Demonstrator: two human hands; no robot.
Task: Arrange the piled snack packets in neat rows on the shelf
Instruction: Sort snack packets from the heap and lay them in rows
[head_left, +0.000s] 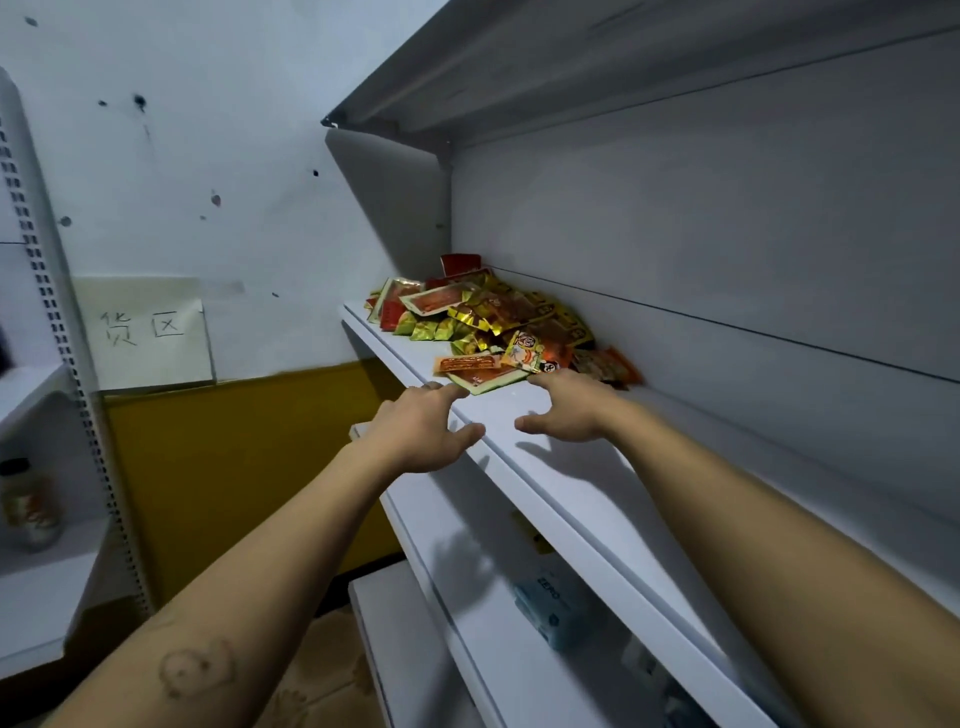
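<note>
Head view, left hand (426, 428), right hand (566, 410), both spread, empty, beside snack packets (498, 322).

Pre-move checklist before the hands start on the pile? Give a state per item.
1. Hands free: left hand and right hand hold nothing, fingers spread. ok
2. Hands at the work: both reach to the near edge of the pile. ok
3. Contact with the front packet: fingertips are right at it, but touch is unclear. cannot tell
4. Room for rows: the shelf is bare on the near side of the pile. ok
5. Packets in rows: heaped and overlapping at mixed angles. not ok
6. Packets hidden under the heap: cannot tell
</note>
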